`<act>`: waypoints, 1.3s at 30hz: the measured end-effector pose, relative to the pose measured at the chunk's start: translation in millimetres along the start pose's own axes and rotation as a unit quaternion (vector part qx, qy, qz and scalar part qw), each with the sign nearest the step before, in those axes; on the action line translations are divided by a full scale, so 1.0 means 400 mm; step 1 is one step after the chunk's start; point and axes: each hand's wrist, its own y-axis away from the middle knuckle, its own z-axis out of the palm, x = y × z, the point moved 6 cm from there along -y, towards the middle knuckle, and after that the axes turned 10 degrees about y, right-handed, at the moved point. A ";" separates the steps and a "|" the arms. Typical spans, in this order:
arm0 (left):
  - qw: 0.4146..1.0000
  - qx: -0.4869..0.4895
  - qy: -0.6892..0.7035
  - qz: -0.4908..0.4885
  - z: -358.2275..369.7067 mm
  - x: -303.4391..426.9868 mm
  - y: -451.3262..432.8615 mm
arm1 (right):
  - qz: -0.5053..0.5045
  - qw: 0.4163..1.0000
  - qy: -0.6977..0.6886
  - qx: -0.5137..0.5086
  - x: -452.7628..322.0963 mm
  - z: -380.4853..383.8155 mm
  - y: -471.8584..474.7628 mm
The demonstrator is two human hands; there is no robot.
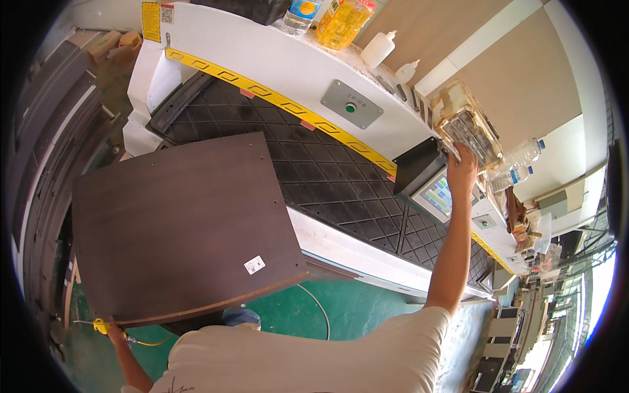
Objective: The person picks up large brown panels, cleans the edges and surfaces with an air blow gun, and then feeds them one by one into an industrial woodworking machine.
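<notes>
My left hand (116, 334) grips a yellow air blow gun (101, 326) with a thin nozzle, close to the near left corner of a dark brown panel (186, 226). Small drilled holes run along the panel's edges, and a white printed label (254, 265) is stuck on it. The panel lies partly over the machine's black gridded bed (334, 182). Stretched far to the right, my right hand (462, 167) has its fingers closed around a small whitish object (453, 150), its kind unclear. Just below that hand is a lit touchscreen (437, 195) in a black housing (417, 164).
On the white machine beam (275, 64) stand bottles, among them a yellow one (344, 22), and a worn box (467, 127). A green button (350, 108) sits on its front. Stacked dark panels (49, 123) line the left. A hose (319, 307) crosses the green floor (363, 299).
</notes>
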 end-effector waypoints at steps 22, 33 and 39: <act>0.970 -0.099 0.137 -0.174 0.048 -0.050 0.336 | 0.268 0.698 -0.664 0.000 -0.636 0.110 0.098; 0.961 -0.144 0.142 -0.187 -0.017 -0.111 0.439 | 0.161 0.434 -0.620 -0.633 -1.743 0.275 0.602; 0.981 -0.082 0.140 -0.103 -0.163 -0.102 0.424 | 0.061 0.495 -0.690 -0.524 -2.117 0.274 0.558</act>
